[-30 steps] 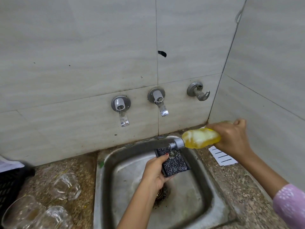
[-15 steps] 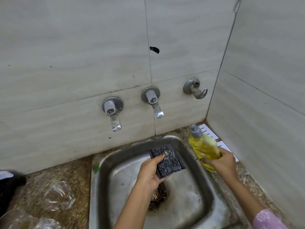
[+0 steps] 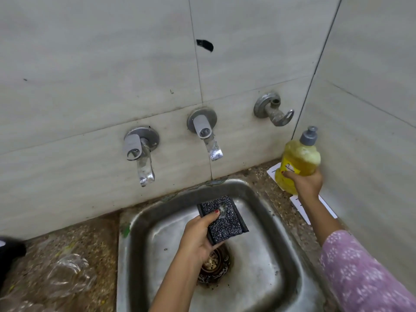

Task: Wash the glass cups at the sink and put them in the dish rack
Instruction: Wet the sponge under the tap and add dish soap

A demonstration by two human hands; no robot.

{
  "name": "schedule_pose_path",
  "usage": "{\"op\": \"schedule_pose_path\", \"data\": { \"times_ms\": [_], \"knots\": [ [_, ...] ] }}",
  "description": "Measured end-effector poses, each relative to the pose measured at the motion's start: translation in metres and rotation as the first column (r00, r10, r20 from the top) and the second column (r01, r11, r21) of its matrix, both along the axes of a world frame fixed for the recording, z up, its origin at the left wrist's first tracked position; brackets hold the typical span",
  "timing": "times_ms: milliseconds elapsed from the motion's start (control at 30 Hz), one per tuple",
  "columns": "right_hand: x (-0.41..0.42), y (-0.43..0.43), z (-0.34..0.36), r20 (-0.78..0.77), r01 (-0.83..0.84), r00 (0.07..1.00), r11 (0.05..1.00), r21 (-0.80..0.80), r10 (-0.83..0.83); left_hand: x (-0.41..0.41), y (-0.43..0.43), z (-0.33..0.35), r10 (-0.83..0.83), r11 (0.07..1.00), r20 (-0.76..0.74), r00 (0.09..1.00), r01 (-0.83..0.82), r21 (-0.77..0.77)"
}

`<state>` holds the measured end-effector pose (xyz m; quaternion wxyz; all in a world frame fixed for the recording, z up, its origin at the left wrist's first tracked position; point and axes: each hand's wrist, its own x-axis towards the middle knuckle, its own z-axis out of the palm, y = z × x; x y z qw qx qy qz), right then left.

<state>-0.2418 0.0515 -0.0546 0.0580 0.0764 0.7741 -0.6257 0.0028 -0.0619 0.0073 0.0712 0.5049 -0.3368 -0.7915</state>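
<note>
My left hand [image 3: 198,237] grips a black speckled scrub sponge [image 3: 222,219] over the steel sink [image 3: 265,255], a dab of soap on its top face. My right hand [image 3: 307,182] holds a yellow dish-soap bottle [image 3: 298,163] upright by its lower half, near the right wall above the counter. A clear glass cup [image 3: 69,273] lies on its side on the speckled counter left of the sink. More glass shows blurred at the bottom left corner [image 3: 20,306].
Two wall taps [image 3: 140,154] [image 3: 207,136] stick out above the sink, with a hook fitting [image 3: 273,111] to their right. White paper sheets [image 3: 315,208] lie on the counter at right. A black object [image 3: 10,253] sits at the left edge. The drain [image 3: 213,263] is under my left wrist.
My right hand has turned the soap bottle from tipped over the sponge to upright and carried it right toward the wall. The left hand keeps the sponge in place.
</note>
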Motion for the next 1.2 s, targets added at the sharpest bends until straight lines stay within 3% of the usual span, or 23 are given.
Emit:
{"op": "schedule_pose_path", "data": {
  "times_ms": [267, 433, 767, 933, 1133, 1200],
  "knots": [
    [-0.025, -0.017, -0.023, -0.086, -0.064, 0.994, 0.997, -0.048, 0.060, -0.005, -0.004, -0.013, 0.011, 1.000, -0.001, 1.000, -0.011, 0.014],
    [-0.030, -0.022, -0.028, -0.126, -0.019, 0.992, 0.997, -0.073, 0.009, -0.015, -0.006, -0.014, 0.009, 1.000, -0.001, 1.000, -0.009, 0.018],
    [-0.015, -0.009, -0.029, -0.112, -0.071, 0.990, 0.994, 0.079, 0.080, -0.011, -0.001, -0.010, 0.002, 1.000, -0.028, 1.000, -0.001, 0.014],
    [0.022, 0.004, -0.023, -0.223, -0.067, 0.971, 0.993, 0.102, 0.088, 0.004, 0.005, -0.004, 0.030, 0.999, -0.036, 0.999, -0.029, 0.021],
    [0.069, 0.004, -0.001, -0.231, -0.263, 0.926, 0.949, 0.173, 0.299, 0.030, 0.023, 0.016, 0.032, 0.999, -0.050, 0.998, -0.030, 0.022],
    [0.050, 0.004, 0.015, -0.201, -0.232, 0.939, 0.946, 0.227, 0.278, 0.039, 0.030, 0.025, 0.026, 1.000, -0.059, 0.998, -0.026, 0.006]
  ]
}}
